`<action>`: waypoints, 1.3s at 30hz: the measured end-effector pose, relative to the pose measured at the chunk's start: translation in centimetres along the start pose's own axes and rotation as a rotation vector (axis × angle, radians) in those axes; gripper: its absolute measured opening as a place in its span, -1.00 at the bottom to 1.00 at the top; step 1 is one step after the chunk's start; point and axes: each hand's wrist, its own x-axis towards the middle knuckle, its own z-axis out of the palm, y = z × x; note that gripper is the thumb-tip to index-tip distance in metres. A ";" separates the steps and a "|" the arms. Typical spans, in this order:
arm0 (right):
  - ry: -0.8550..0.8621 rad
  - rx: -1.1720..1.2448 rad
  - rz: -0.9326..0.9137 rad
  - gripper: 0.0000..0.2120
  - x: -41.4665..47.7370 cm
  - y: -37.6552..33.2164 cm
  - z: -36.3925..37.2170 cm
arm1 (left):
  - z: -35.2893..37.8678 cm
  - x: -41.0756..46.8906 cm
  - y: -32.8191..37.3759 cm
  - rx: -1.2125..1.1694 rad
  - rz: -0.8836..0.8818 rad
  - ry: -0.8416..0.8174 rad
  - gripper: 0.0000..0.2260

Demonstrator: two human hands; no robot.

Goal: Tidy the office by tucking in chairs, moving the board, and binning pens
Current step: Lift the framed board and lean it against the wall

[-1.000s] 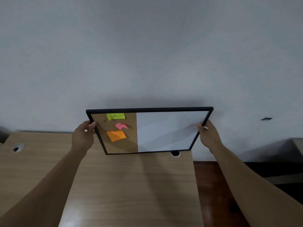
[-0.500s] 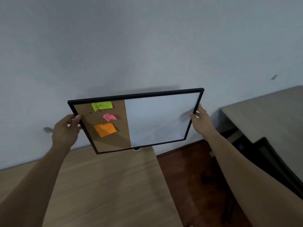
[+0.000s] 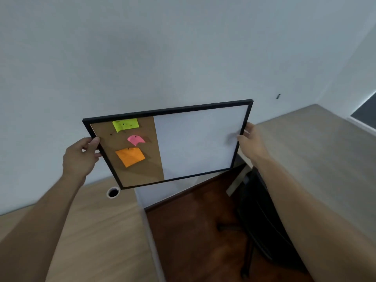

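The black-framed board, half cork and half smooth whiteboard, is held in the air in front of the grey wall, tilted with its right end higher. Its left edge is gripped by the left hand, thumb laid on the frame and fingers curled behind. Its right edge is clasped by the right hand, fingers wrapped around the frame. A green note, a pink note and an orange note are pinned to the cork. Below the board, a wood-grain desk with a round cable hole is seen; a black chair stands at the lower right of the board.
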 end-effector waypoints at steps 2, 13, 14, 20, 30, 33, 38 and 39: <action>0.023 0.017 -0.003 -0.41 0.2 -0.4 -3.5 | 2.9 -1.0 1.9 0.001 0.002 -0.029 -0.68; 0.070 0.075 -0.041 -0.40 4.7 0.9 -12.7 | 12.0 0.4 10.5 0.133 0.121 -0.001 -0.64; 0.067 0.090 -0.034 -0.40 5.3 0.9 -12.8 | 12.4 0.5 10.9 0.139 0.128 0.002 -0.68; 0.047 0.160 -0.019 -0.45 10.0 0.5 -13.4 | 16.0 2.6 12.5 0.103 0.114 0.010 -0.71; 0.096 0.167 0.015 -0.44 19.9 2.0 -16.9 | 26.4 7.9 13.0 0.043 0.092 -0.080 -0.72; 0.124 0.175 0.039 -0.42 22.4 3.4 -18.6 | 30.4 9.1 13.0 0.041 0.068 -0.123 -0.69; 0.160 0.174 0.080 -0.43 26.7 6.0 -22.2 | 37.2 9.8 13.6 0.036 0.045 -0.164 -0.76; 0.168 0.168 0.086 -0.43 27.7 6.6 -23.1 | 38.8 9.8 13.6 0.034 0.040 -0.169 -0.79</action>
